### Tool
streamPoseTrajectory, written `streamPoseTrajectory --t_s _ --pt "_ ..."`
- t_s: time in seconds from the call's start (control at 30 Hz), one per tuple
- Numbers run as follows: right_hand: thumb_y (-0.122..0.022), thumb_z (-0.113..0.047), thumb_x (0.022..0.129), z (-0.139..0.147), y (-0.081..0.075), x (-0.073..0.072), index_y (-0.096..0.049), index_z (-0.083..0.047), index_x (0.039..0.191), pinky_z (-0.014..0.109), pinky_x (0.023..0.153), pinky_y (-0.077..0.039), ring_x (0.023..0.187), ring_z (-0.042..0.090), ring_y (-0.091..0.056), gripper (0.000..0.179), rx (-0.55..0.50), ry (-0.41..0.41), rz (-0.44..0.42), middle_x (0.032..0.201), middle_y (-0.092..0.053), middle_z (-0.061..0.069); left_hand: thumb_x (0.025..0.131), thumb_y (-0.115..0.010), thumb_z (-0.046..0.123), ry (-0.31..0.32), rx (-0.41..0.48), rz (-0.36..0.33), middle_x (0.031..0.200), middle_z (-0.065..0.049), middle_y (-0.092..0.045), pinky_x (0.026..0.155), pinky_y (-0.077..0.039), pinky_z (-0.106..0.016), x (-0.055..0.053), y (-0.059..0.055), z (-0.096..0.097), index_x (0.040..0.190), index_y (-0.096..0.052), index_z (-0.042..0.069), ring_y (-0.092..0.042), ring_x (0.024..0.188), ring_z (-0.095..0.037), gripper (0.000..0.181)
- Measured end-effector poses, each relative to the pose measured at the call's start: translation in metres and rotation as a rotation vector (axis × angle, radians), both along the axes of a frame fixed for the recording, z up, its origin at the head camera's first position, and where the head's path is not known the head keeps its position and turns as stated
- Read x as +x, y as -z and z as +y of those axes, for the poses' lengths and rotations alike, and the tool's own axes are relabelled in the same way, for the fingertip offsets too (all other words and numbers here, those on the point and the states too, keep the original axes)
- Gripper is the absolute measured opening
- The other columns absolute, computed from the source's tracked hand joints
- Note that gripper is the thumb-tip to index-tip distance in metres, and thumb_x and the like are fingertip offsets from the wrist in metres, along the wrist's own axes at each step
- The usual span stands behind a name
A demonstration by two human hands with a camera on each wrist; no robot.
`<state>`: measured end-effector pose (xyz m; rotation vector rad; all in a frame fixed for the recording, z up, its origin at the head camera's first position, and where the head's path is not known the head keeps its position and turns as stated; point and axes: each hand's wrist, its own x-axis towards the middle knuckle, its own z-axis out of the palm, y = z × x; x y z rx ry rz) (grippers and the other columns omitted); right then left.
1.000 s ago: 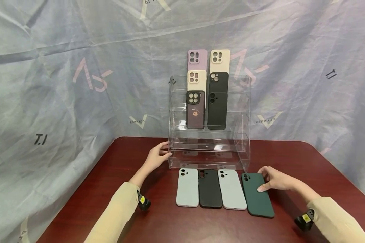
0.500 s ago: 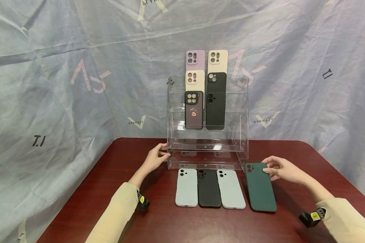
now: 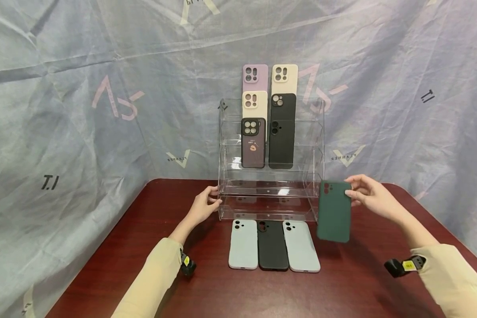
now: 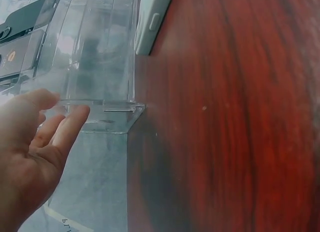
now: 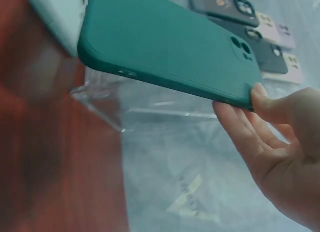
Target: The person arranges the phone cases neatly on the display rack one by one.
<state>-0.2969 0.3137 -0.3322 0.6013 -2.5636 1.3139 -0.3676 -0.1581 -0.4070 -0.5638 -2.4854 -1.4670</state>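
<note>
My right hand (image 3: 372, 198) pinches a dark green phone case (image 3: 334, 212) by its upper right edge, thumb on the back face. The case is raised above the table, camera holes at the top, beside the right end of a clear acrylic tiered stand (image 3: 268, 192). In the right wrist view the green case (image 5: 160, 42) tilts, its lower end near a pale case (image 5: 62, 15). Against the stand's left side rest the fairly straight fingers of my left hand (image 3: 204, 205); the left wrist view has this hand (image 4: 45, 142) at the clear side panel.
Before the stand lie a pale blue case (image 3: 244, 245), a black case (image 3: 273, 246) and another pale case (image 3: 301, 246) in a row. Two columns of cases stand on its upper tiers, including a purple case (image 3: 255, 81). A grey cloth (image 3: 175, 88) hangs behind the red-brown table (image 3: 238, 293).
My right hand has picked the green case up from the row's right end and raised it toward the stand's right side, turning it more upright. The left hand stays on the stand.
</note>
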Motion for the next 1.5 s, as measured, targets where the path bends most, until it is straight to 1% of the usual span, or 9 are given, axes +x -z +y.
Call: streamPoseTrajectory --t_s 0.2,0.5,0.57,0.73,1.0,1.13,1.23,1.3,1.5 --pt "-0.056 -0.013 0.095 -0.02 -0.022 -0.011 -0.043 0.0 0.127 0.024 0.065 -0.057 0.081 -0.005 -0.062 0.037 -0.005 0.047 0.079 0.108 -0.046 0.009 0.089 -0.061 0.001 -0.004 -0.011 -0.008 0.119 -0.026 -0.056 0.07 -0.059 -0.027 0.002 0.001 0.0 0.129 -0.048 -0.003 -0.064 0.098 -0.035 0.043" --pt "-0.055 -0.016 0.096 -0.05 -0.041 -0.035 -0.045 -0.003 0.129 0.019 0.069 -0.057 0.081 -0.008 -0.061 0.037 -0.07 0.105 0.142 0.108 -0.047 0.009 0.089 -0.061 0.0 -0.008 0.001 -0.019 0.119 -0.028 -0.054 0.07 -0.059 -0.028 0.003 0.003 0.0 0.129 -0.048 -0.004 -0.064 0.099 -0.036 0.042" --pt "-0.055 -0.016 0.095 -0.056 -0.043 -0.041 -0.045 -0.004 0.13 0.02 0.07 -0.058 0.08 -0.007 -0.061 0.038 -0.09 0.111 0.155 0.108 -0.047 0.009 0.089 -0.06 -0.001 -0.006 -0.001 -0.015 0.118 -0.029 -0.054 0.07 -0.06 -0.029 0.006 0.0 0.0 0.128 -0.048 -0.005 -0.063 0.099 -0.038 0.042" --pt "-0.057 -0.015 0.094 -0.073 -0.049 -0.059 -0.048 -0.004 0.128 0.02 0.07 -0.058 0.079 -0.006 -0.061 0.037 -0.159 0.137 0.197 0.105 -0.049 0.007 0.088 -0.059 -0.006 0.009 -0.025 -0.019 0.115 -0.03 -0.054 0.071 -0.06 -0.034 0.021 -0.021 0.004 0.125 -0.047 -0.01 -0.062 0.098 -0.041 0.039" --pt "-0.058 -0.013 0.094 -0.093 -0.045 -0.083 -0.051 -0.005 0.125 0.025 0.073 -0.059 0.081 -0.003 -0.06 0.033 -0.17 0.189 0.228 0.106 -0.05 0.011 0.089 -0.06 0.0 0.02 -0.027 0.0 0.117 -0.029 -0.055 0.072 -0.059 -0.03 0.008 -0.007 0.002 0.127 -0.047 -0.008 -0.063 0.099 -0.037 0.041" --pt "-0.058 -0.011 0.094 -0.097 -0.039 -0.091 -0.052 -0.004 0.124 0.031 0.075 -0.059 0.087 0.018 -0.064 0.032 -0.129 0.178 0.244 0.107 -0.052 0.016 0.089 -0.06 -0.001 0.014 -0.032 0.015 0.115 -0.028 -0.056 0.071 -0.059 -0.03 0.011 -0.01 0.004 0.125 -0.047 -0.009 -0.064 0.098 -0.038 0.039" --pt "-0.058 -0.013 0.093 -0.098 -0.034 -0.095 -0.052 -0.004 0.124 0.037 0.077 -0.059 0.093 0.029 -0.064 0.032 -0.123 0.158 0.228 0.107 -0.052 0.017 0.089 -0.059 -0.004 0.027 -0.029 0.016 0.115 -0.031 -0.055 0.071 -0.06 -0.032 0.024 -0.022 0.007 0.124 -0.047 -0.012 -0.063 0.097 -0.041 0.038" --pt "-0.058 -0.014 0.094 -0.099 -0.032 -0.097 -0.052 -0.005 0.124 0.038 0.078 -0.058 0.092 0.025 -0.065 0.033 -0.139 0.146 0.2 0.107 -0.051 0.016 0.088 -0.059 -0.005 0.037 -0.011 0.0 0.116 -0.033 -0.054 0.072 -0.06 -0.034 0.028 -0.026 0.007 0.123 -0.047 -0.013 -0.062 0.099 -0.044 0.038" --pt "-0.059 -0.015 0.093 -0.105 -0.029 -0.102 -0.054 -0.005 0.126 0.04 0.08 -0.058 0.082 0.004 -0.063 0.034 -0.165 0.114 0.155 0.109 -0.053 0.017 0.089 -0.06 0.0 0.011 -0.024 -0.003 0.118 -0.029 -0.055 0.071 -0.059 -0.029 0.008 -0.006 0.002 0.127 -0.047 -0.008 -0.063 0.099 -0.038 0.04"
